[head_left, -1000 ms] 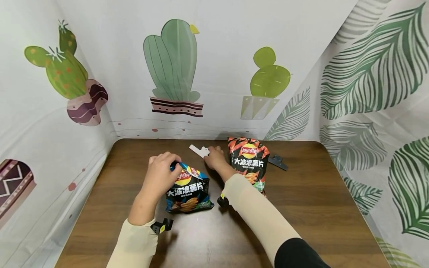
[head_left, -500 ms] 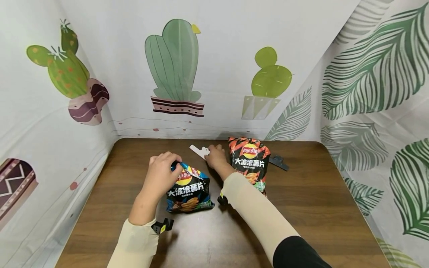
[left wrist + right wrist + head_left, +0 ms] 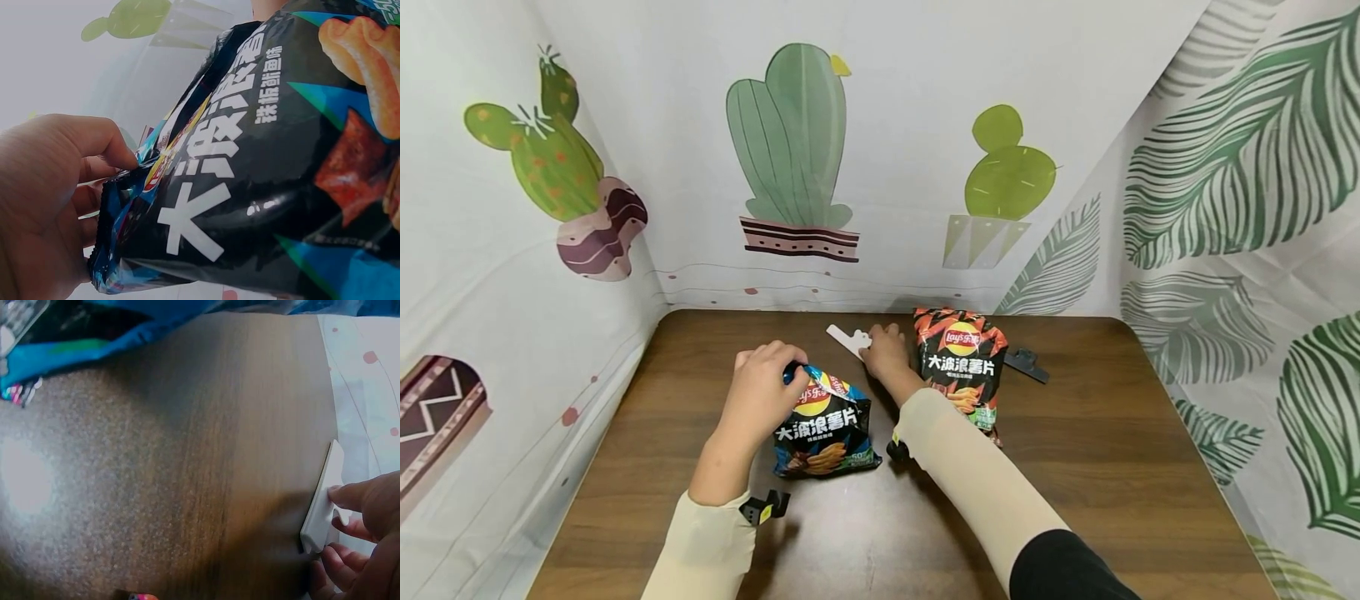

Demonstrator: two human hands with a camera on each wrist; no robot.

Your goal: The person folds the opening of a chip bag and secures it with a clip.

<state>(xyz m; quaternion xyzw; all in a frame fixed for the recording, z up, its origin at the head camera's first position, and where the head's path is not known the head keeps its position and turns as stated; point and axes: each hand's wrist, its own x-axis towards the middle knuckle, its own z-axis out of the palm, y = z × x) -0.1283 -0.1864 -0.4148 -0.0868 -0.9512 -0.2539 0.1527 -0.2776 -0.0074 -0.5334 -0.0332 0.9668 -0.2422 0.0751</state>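
My left hand [image 3: 762, 387] grips the folded top left corner of a blue and black bag of potato chips [image 3: 822, 433]. In the left wrist view, the thumb and fingers [image 3: 103, 140] hold the crimped end of the bag's foil. Farther back, my right hand [image 3: 886, 354] pinches a white bag clip [image 3: 846, 340] lying near the table's back edge. The right wrist view shows one digit against the near face of the clip [image 3: 320, 515] and other fingers curled behind it; part of the clip is hidden by the hand.
A red and black bag of potato chips [image 3: 958, 362] lies right of my right hand, its lower part partly covered by the forearm. Beyond it is a dark bag clip [image 3: 1027, 365]. The wooden table [image 3: 1105, 467] ends at a printed cloth backdrop [image 3: 902, 150].
The head view has shifted very slightly, so everything sits a little farther right. Both hands keep their holds, and the bags and clips stay in place.
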